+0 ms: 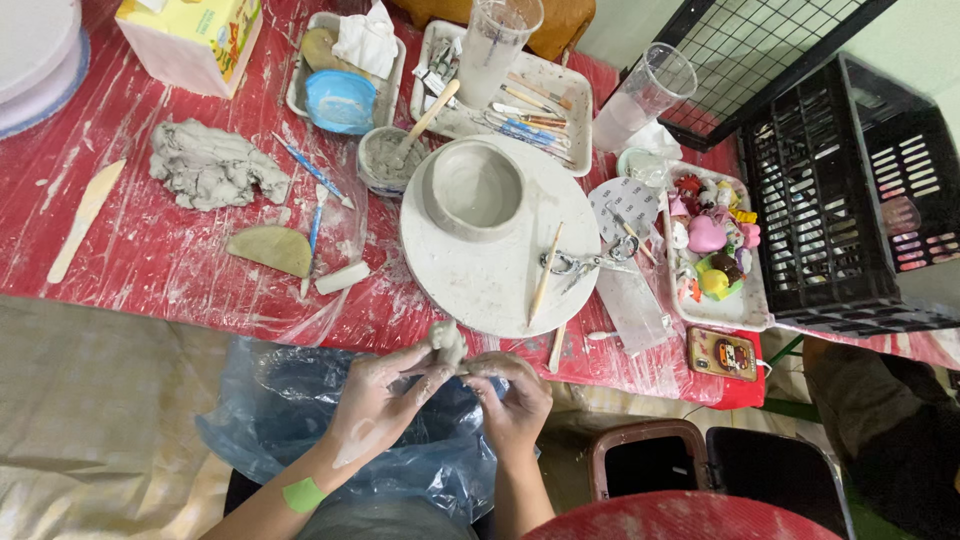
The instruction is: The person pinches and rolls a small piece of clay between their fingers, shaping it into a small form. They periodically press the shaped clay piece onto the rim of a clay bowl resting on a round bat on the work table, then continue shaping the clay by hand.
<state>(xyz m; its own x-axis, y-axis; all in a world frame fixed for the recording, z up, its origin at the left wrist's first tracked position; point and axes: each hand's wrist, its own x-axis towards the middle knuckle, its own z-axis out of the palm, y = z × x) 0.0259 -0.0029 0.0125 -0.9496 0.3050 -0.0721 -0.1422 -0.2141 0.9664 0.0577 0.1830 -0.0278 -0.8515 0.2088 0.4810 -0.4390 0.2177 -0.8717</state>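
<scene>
My left hand (385, 395) and my right hand (510, 395) are both smeared with grey clay and meet just below the table's front edge. Together they pinch a small piece of grey clay (448, 343), which sticks up between the fingertips. Straight ahead on the table lies a round white board (497, 275) with a grey clay bowl (473, 187) on it. A wooden stick (545, 272) and metal scissors (585, 262) also rest on the board. A blue plastic sheet (265, 405) covers my lap under the hands.
A lump of grey clay (212, 165) and a wooden knife (85, 215) lie at left on the red plastic-covered table (150, 255). A slip cup (385, 160), tool trays (520, 95), two clear beakers, a tissue box (190, 40), a tray of small figurines (712, 250) and a black crate (850, 190) stand behind and right.
</scene>
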